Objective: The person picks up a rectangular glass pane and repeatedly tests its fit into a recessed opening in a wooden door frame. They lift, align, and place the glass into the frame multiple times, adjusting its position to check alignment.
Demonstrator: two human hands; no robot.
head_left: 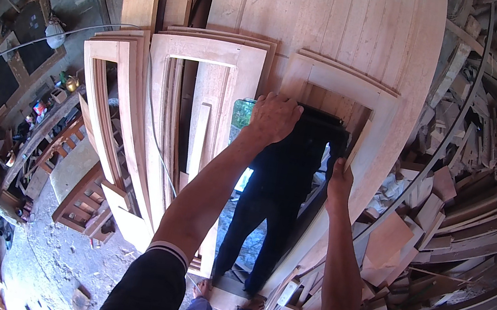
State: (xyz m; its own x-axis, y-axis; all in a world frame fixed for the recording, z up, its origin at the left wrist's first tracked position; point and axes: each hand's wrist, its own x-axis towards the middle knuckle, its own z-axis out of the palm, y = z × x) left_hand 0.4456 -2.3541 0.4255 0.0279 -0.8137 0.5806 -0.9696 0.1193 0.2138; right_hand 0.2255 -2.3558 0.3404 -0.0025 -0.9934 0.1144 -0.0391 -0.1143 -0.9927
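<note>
My left hand (273,116) grips the top edge of a tall mirror (266,204), which reflects dark-clothed legs and some greenery. My right hand (339,182) is closed on the mirror's right edge, beside a pale wooden framed panel (379,131); its fingertips are partly hidden. The mirror stands upright in front of that panel, leaning with it against large wooden boards (324,16). More framed panels (207,49) with narrow openings stand to the left. My feet (203,289) show below the mirror.
Offcuts and planks (456,249) are piled along the right. Tools and small items (38,113) crowd the left, with a slatted wooden piece (85,206) on the concrete floor (47,256). A thin cable (159,156) crosses the panels, and a long dark strip (440,148) curves down the right.
</note>
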